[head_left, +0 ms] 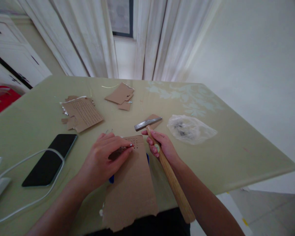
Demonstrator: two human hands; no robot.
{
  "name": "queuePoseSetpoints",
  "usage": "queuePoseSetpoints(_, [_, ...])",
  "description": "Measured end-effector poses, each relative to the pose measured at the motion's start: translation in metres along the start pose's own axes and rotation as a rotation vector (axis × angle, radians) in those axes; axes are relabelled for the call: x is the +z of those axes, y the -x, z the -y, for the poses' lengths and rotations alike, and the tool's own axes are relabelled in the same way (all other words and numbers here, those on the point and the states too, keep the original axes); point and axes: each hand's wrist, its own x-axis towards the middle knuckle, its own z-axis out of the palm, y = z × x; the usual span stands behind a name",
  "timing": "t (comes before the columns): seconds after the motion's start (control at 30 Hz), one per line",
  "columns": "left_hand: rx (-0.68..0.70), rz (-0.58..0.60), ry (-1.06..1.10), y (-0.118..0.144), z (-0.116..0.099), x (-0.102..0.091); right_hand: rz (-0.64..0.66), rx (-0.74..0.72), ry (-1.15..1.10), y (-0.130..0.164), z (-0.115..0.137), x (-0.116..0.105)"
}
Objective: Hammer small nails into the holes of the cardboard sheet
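Note:
My right hand point(159, 146) grips a hammer point(170, 177) by its wooden handle, close under the metal head point(147, 123), which hovers just above the table. My left hand point(105, 159) presses down on a long cardboard sheet point(132, 193) that lies in front of me, with its fingertips pinched at a patch of small holes near the sheet's far end. Whether a nail sits between those fingers is too small to tell. A blue object point(111, 179) peeks out from under the cardboard.
On the pale green table point(236, 154) lie a black phone point(50, 159) with a white cable point(27, 200) at left, a perforated cardboard piece point(82, 113), torn cardboard scraps point(120, 95) farther back, and a clear plastic bag point(190, 128) at right. Curtains hang behind.

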Motion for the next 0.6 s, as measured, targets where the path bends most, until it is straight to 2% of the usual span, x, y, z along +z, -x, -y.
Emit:
queuePoseSetpoints(0.2, [-0.003, 0.008, 0.004, 0.001, 0.001, 0.002, -0.011, -0.014, 0.013, 0.001, 0.003, 0.0])
queuePoseSetpoints(0.33, [-0.005, 0.037, 0.017, 0.001, 0.006, 0.003, -0.008, -0.081, 0.083, 0.001, 0.007, 0.0])
queuePoseSetpoints(0.47, [-0.026, 0.061, 0.048, 0.001, 0.009, 0.005, 0.015, -0.169, 0.262, 0.013, 0.02, 0.002])
queuePoseSetpoints(0.6, [-0.032, 0.066, 0.076, 0.0, 0.01, 0.007, 0.111, -0.115, 0.611, 0.052, 0.056, 0.015])
